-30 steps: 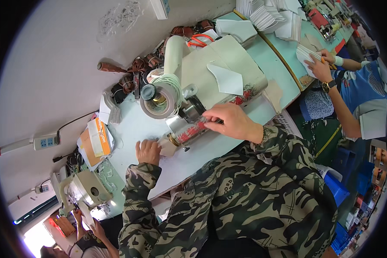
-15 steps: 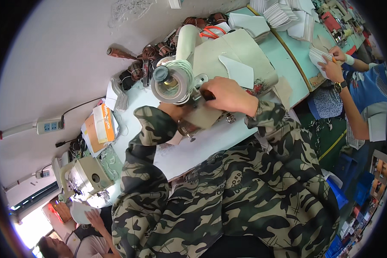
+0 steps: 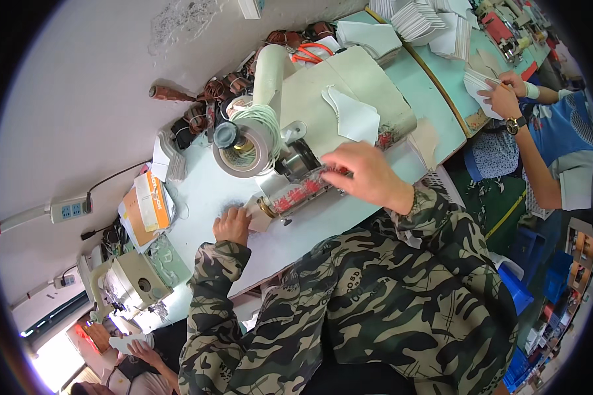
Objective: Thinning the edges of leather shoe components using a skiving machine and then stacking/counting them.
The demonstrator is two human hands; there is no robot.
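Gripping a small pale piece (image 3: pixel 257 217) near the table's (image 3: pixel 204 191) front edge, the left hand (image 3: pixel 232 226) held firm. Right hand (image 3: pixel 362 174) lay curled over the red patterned roller (image 3: pixel 302 192); its grip couldn't be told.

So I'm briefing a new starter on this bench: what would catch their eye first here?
Probably the big roll of pale tape on the beige machine at the middle of the light-blue table. Just below it, the right hand rests on a red-patterned roller, and the left hand touches its near end. At the far right a co-worker's hands handle white pieces.
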